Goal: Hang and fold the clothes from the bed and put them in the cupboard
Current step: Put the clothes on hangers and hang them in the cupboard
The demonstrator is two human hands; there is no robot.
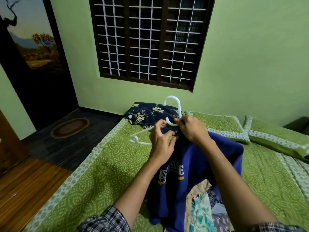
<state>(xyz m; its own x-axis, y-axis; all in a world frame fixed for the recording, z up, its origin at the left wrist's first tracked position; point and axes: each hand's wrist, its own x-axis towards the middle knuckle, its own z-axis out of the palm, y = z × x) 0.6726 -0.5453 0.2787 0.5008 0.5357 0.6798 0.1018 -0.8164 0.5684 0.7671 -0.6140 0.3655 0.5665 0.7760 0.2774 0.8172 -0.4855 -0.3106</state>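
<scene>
Blue T-shirt (200,164) held above green bed (108,164), white hanger (173,104) at its collar, right hand (192,129) pinching hanger base, left hand (161,141) pinching collar

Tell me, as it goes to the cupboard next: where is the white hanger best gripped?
Grip the hanger at its neck, just under the hook, coming from above. The hook stands free over the shirt collar, where the right hand pinches it; one hanger arm sticks out left, the other seems hidden in cloth, so the neck likely balances best.
</scene>
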